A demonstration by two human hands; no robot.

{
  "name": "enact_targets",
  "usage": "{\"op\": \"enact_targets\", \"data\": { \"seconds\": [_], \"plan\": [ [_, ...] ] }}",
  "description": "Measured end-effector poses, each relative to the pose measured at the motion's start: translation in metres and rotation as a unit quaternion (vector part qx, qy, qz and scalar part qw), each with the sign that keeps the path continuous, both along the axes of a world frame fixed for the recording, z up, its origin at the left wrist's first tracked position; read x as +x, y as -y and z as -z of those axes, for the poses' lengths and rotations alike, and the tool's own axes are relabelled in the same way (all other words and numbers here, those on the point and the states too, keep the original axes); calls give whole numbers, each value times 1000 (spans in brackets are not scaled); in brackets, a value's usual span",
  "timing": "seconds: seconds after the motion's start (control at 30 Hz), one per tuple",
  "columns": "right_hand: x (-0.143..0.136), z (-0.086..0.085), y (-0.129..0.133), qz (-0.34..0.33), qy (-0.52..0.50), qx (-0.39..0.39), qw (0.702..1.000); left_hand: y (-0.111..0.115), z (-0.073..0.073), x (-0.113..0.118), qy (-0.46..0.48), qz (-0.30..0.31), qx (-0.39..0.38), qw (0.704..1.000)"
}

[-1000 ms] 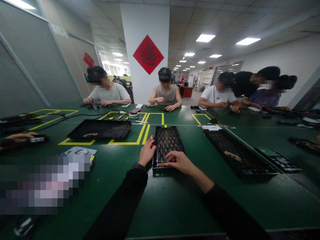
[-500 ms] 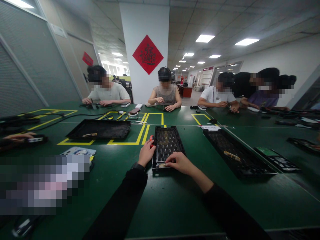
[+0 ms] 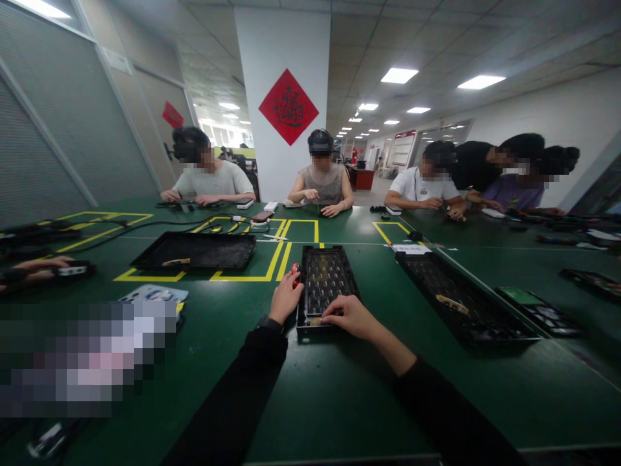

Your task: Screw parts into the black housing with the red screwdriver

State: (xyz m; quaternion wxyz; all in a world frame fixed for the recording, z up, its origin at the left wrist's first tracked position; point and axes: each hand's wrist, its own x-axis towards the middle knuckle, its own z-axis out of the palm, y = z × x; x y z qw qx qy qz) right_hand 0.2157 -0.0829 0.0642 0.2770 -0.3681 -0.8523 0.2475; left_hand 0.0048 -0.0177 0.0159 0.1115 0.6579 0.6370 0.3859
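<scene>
A black rectangular casing, with rows of small pale marks inside, lies lengthwise in front of me on the green table. At its left edge, my left hand is closed around a red and black object, mostly hidden by the fingers; its kind is unclear. My right hand reaches over the casing's near right corner, thumb and fingers pinched together. Their tips are at the right end of a small tan piece in the casing's near end. Its exact kind is too small to make out.
Black trays stand to the left and right, each with a tan piece inside. A green and black part lies farther right. Cables cross the left side. Several people sit across the table; another person's hand is at far left.
The view has shifted very slightly. Both hands keep nearly the same place and grip at the casing.
</scene>
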Motion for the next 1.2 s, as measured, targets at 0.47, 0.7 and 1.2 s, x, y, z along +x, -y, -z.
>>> {"op": "enact_targets", "data": {
  "seconds": [0.47,0.7,1.2],
  "plan": [
    [1,1,-1,-1,-4,14,1000,0,0,0,1,0,-2,1000],
    [0,2,-1,-7,2,15,1000,0,1,-1,3,1,-1,1000],
    [1,-1,0,-9,-8,10,1000,-3,5,-1,-5,2,3,1000]
  ]
}}
